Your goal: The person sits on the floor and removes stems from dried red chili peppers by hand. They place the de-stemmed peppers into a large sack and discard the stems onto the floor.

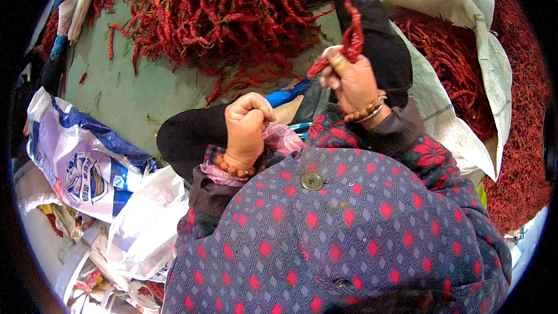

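Observation:
My right hand (pixel 348 76) grips a few wrinkled dried red chili peppers (pixel 354 35). One pepper tip points up above the fist, and another sticks out to the left past the thumb. My left hand (pixel 248 124) is curled into a fist over my lap, with nothing showing from it; its palm side is hidden. Beyond both hands lies a large heap of dried red chili peppers (pixel 226 13), its loose near edge reaching towards my legs.
To the right stands an open white woven sack (pixel 492 65) with dried chilies (pixel 449 69) inside, and more chilies (pixel 523 148) spread behind it. A printed blue-and-white plastic sack (pixel 87 165) lies left, beside a white plastic bag (pixel 148 222). Another person's gloved hand (pixel 65 15) is at upper left.

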Action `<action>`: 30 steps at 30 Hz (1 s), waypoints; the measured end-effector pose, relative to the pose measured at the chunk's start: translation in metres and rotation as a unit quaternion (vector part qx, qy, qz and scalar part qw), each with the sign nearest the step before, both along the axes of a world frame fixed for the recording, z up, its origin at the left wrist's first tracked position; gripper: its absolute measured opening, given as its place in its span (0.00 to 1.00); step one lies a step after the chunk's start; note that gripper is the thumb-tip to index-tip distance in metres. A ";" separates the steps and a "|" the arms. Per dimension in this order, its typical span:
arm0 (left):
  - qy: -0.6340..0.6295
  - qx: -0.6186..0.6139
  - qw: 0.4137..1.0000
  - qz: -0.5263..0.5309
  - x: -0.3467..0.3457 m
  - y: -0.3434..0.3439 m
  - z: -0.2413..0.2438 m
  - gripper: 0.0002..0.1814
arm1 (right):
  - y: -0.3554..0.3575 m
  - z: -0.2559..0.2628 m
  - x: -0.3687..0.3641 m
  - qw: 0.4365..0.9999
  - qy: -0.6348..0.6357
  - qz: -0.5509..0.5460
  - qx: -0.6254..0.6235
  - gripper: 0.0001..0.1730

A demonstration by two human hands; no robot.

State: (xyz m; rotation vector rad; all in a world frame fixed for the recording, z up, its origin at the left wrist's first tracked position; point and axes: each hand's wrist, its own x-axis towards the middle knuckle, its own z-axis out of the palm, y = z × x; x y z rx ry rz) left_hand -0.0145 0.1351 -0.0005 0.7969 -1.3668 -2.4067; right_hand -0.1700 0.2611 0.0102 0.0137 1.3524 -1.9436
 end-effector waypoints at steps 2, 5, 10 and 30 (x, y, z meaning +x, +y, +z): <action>0.005 0.052 0.998 -0.018 -0.001 -0.004 -0.003 0.08 | -0.002 0.001 0.005 0.999 -0.026 0.024 0.014 0.09; -0.031 0.066 0.994 -0.079 -0.009 -0.001 0.010 0.11 | -0.001 0.002 0.001 0.999 -0.008 0.034 0.009 0.09; -0.016 0.083 0.988 -0.130 -0.016 0.004 0.015 0.11 | -0.006 0.006 0.011 0.995 0.011 0.101 0.026 0.08; -0.498 -0.563 0.497 -0.435 -0.007 -0.134 -0.093 0.16 | 0.012 0.001 -0.016 0.998 0.027 0.026 0.058 0.07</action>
